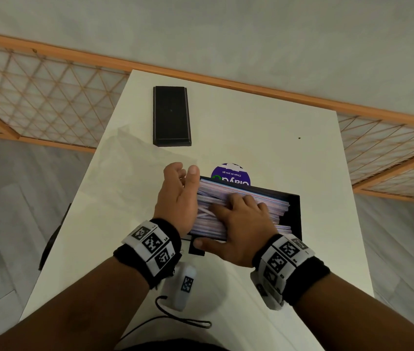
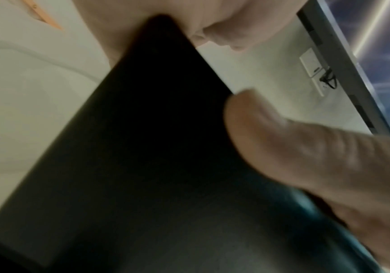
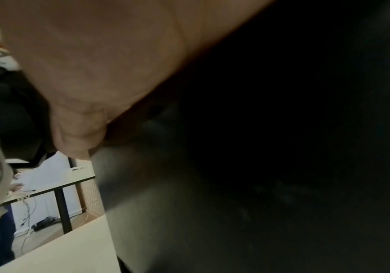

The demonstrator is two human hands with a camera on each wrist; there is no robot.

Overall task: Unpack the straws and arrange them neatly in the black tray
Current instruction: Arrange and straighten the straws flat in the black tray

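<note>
A round purple sticker (image 1: 231, 174) on the white table (image 1: 251, 117), partly behind the black tray (image 1: 294, 214), reads upside down "Clean as you go"; its larger white and green word below is cut off and unreadable

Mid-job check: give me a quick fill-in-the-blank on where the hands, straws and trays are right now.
1. The right hand rests flat on top of the ____.
2. The straws lie in the black tray nearest the person; a second tray farther back holds ____.
3. The left hand is against the near tray's ____ end.
4. The purple round label lies just ____ the near tray.

Missing words: straws; nothing; left; behind
</note>
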